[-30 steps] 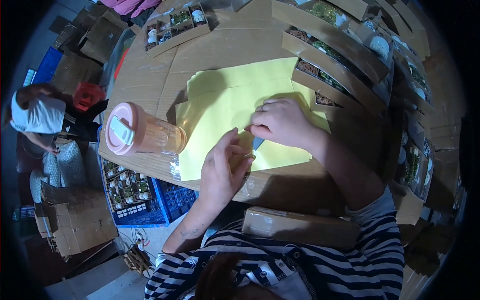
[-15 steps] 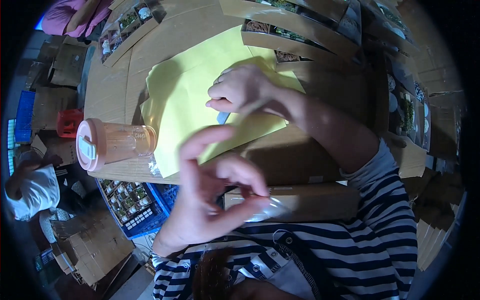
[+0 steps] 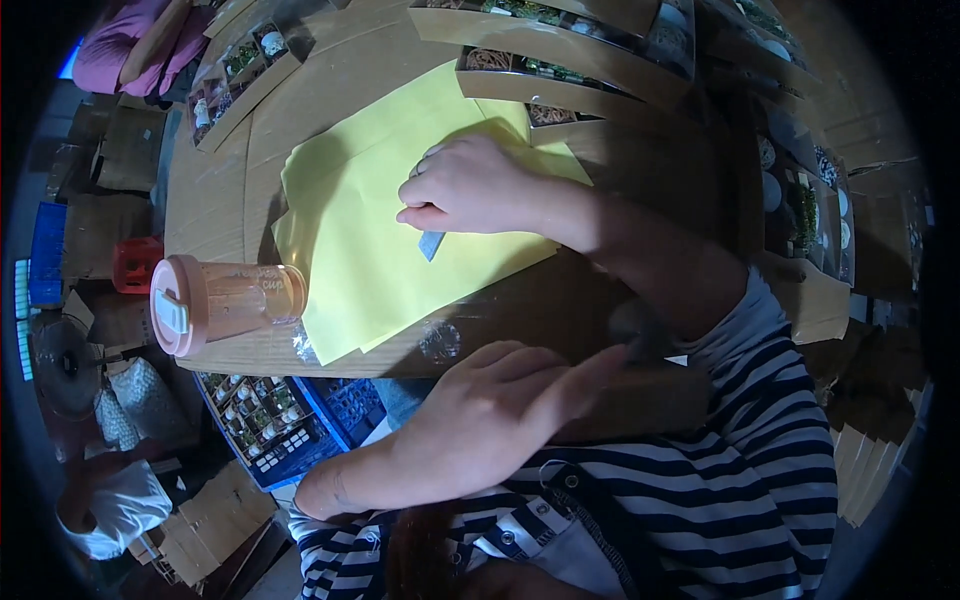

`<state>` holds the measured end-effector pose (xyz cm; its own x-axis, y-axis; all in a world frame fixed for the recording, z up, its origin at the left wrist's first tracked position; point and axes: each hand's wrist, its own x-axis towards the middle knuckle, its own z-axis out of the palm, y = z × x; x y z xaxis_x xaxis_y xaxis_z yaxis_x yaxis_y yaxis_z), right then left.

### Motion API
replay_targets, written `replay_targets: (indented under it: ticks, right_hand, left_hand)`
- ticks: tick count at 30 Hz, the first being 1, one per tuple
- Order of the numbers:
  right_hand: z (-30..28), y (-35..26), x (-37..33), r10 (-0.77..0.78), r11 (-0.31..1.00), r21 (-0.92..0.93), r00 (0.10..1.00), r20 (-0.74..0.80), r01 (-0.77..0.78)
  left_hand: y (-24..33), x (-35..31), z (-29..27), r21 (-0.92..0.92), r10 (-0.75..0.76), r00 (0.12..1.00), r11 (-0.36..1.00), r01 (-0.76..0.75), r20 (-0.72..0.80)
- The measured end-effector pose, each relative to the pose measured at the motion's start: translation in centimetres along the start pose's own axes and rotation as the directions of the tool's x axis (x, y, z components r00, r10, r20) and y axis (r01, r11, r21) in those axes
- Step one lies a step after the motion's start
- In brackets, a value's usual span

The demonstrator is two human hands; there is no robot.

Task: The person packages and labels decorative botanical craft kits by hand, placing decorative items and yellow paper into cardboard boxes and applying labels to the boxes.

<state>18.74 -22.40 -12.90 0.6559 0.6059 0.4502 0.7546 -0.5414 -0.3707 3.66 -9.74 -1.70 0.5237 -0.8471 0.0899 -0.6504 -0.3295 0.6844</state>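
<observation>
One pink-lidded tumbler [image 3: 225,300] is seen lying at the left of the table. Since a second ago the left hand [image 3: 480,415] has been lifted off the yellow paper [image 3: 370,250] and drawn back, fingers loosely extended, empty. One small grey blade-like tool [image 3: 431,243] is pinched in the right hand [image 3: 470,185], pressed onto the paper at table centre, so the paper is now held by it alone.

pink-lidded clear cup [image 3: 215,303] lying on its side at the table's [image 3: 210,215] left edge | blue crate [image 3: 285,420] of small pots below it, lower left | red crate [image 3: 135,265] at far left | cardboard trays [image 3: 560,50] of small plants along the top | pink cloth [image 3: 120,55] upper left
</observation>
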Motion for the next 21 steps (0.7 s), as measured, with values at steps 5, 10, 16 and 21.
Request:
replay_targets:
  ticks: [5,10,16,21]
  right_hand:
    - [-0.2,0.3,-0.2,-0.003,1.000,-0.008,1.000,0.027,0.004]
    - [-1.0,-0.2,0.2,0.006,1.000,-0.010,0.998,0.069,-0.006]
    - [-1.1,-0.9,1.0,-0.109,0.994,0.020,0.994,-0.006,0.109]
    - [-0.9,-0.9,1.1,-0.010,0.999,-0.046,0.998,0.064,0.013]
  left_hand:
    - [-3.0,-3.6,-2.9,-0.274,-0.004,0.984,0.960,0.053,0.177]
    - [-6.7,-8.5,-1.3,-0.464,-0.076,0.997,0.883,0.071,0.007]
    - [-4.1,-4.9,0.8,-0.590,-0.103,0.944,0.800,-0.109,-0.314]
    - [-7.6,-8.0,2.2,-0.744,-0.218,0.877,0.637,-0.204,-0.428]
